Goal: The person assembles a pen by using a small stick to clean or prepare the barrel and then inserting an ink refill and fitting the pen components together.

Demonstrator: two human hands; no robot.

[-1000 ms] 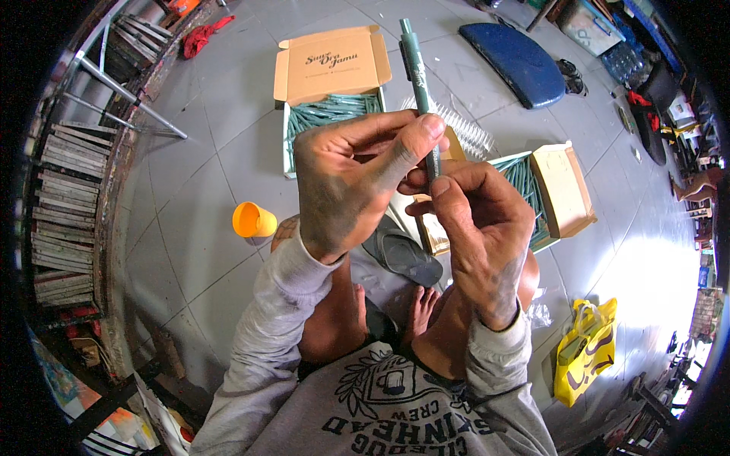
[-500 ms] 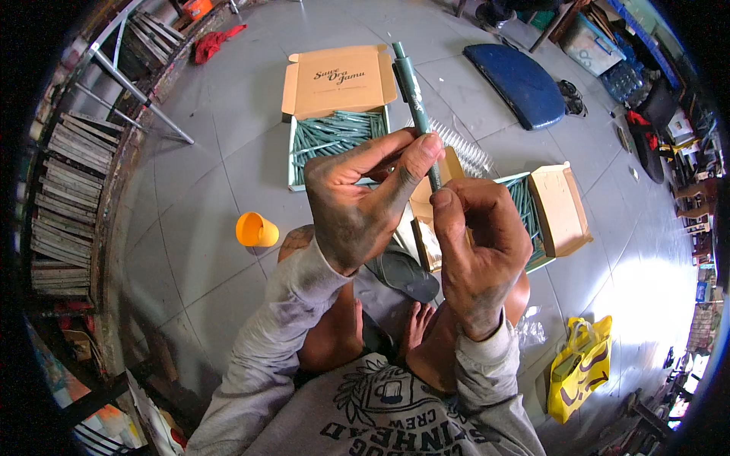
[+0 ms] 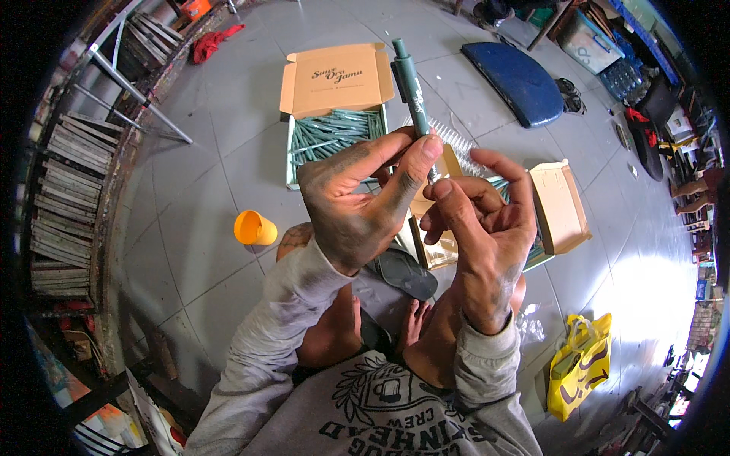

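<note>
My left hand (image 3: 365, 190) is closed round a dark green click pen (image 3: 409, 87), pinching its lower barrel between thumb and fingers, with the button end pointing up and away. At the pen's lower end, where a silvery bit shows, my right hand (image 3: 487, 228) has its thumb and a curled finger at the tip while its index finger is lifted. What lies between those right fingertips is mostly hidden. Beyond the hands, an open cardboard box (image 3: 284, 156) holds many green pens (image 3: 338, 137). A second open box (image 3: 559, 205) with green pens is partly covered by my right hand.
A smaller cardboard box (image 3: 439, 254) and a row of thin clear pieces (image 3: 449, 140) lie between the pen boxes. Around them are a yellow cup (image 3: 255, 229), a dark sandal (image 3: 408, 273), a yellow bag (image 3: 582, 368) and a blue padded board (image 3: 513, 83) on the grey tiled floor.
My right index finger has lifted and spread away from the pen's lower end, and the other right fingers show more. The left hand keeps its grip on the pen, nearly unmoved.
</note>
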